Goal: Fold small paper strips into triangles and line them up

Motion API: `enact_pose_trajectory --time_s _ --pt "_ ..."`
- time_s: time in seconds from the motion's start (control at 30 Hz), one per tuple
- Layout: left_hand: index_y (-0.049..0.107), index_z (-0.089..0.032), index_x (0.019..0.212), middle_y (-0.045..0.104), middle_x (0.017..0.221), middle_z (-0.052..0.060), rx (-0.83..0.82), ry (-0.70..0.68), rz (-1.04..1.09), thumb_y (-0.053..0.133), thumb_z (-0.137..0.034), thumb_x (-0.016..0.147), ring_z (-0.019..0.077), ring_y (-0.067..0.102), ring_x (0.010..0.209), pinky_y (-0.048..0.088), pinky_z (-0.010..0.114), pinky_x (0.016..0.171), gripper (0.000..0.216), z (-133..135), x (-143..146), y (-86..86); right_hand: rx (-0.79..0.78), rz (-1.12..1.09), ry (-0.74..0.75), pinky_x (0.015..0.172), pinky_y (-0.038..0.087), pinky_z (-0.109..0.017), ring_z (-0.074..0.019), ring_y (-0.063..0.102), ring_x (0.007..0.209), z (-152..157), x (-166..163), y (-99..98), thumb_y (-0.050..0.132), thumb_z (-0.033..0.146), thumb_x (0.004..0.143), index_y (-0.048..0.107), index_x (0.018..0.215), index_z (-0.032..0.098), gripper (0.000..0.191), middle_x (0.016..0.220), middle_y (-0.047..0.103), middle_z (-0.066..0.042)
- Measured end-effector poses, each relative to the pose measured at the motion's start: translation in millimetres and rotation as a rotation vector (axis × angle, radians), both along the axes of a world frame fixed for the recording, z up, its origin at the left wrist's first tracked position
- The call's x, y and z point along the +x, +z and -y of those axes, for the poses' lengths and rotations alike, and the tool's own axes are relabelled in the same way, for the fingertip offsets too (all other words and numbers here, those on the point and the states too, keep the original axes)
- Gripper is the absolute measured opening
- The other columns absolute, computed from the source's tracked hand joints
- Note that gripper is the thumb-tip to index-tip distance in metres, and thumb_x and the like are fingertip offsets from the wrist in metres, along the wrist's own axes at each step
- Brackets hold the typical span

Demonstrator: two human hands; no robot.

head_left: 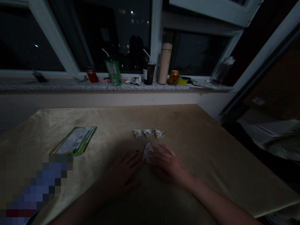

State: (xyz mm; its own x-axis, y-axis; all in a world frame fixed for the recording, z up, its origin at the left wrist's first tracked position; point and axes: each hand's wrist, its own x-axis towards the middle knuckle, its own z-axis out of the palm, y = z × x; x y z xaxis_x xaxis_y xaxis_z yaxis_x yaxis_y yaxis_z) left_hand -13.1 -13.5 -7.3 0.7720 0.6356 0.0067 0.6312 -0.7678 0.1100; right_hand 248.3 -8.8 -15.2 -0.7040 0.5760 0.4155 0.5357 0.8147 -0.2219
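Note:
On the table lies a pale folded piece of paper or wrapper [147, 152] with faint reddish print, tapering to a point at its far end. My right hand [167, 164] rests its stretched fingers over the right side of it, covering part. Fingers lying flat and a little apart, my left hand [125, 167] is on the table at its left, the fingertips close to its near left edge. Just beyond are three small printed triangular folded pieces in a row: one at the left [137, 133], one in the middle [147, 133] and one at the right [159, 133].
A stack of flat green-and-white printed packaging [75, 140] lies on the table [187, 125] at left. Behind, the windowsill [131, 88] bears a green cup [113, 72] and dark cup [149, 73] with straws, a tall pink flask [164, 64], an orange can [173, 77] and a jar [92, 75].

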Motion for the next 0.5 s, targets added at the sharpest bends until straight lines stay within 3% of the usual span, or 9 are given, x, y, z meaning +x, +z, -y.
enact_pose_trajectory --time_s 0.07,0.17,0.5 --pt "0.013 -0.029 0.148 0.024 0.152 0.005 -0.02 -0.027 -0.005 0.037 -0.052 0.095 0.0271 0.023 0.138 0.014 0.049 0.112 0.063 -2.0 -2.4 2.8 -0.082 0.064 0.022 0.114 0.011 -0.052 -0.0216 0.029 0.137 -7.1 7.4 4.2 0.05 0.026 0.089 0.042 0.135 0.021 0.047 0.139 0.047 -0.007" --pt "0.015 -0.031 0.148 0.025 0.152 0.004 -0.02 -0.042 0.014 0.04 -0.052 0.094 0.028 0.024 0.138 0.013 0.051 0.111 0.063 -4.9 -5.0 4.7 -0.177 0.093 0.039 0.115 0.006 -0.051 -0.0215 0.026 0.138 -11.2 11.9 6.5 0.049 0.03 0.091 0.038 0.139 0.021 0.051 0.142 0.044 -0.007" --pt "0.025 -0.031 0.145 0.027 0.151 0.007 0.052 0.021 0.019 0.045 -0.05 0.092 0.0306 0.027 0.136 0.014 0.054 0.11 0.06 -10.0 -11.1 1.6 -0.225 0.041 0.028 0.116 -0.001 -0.051 -0.0219 0.032 0.136 -7.2 8.5 9.6 0.053 0.032 0.089 0.047 0.132 0.021 0.045 0.135 0.053 -0.006"
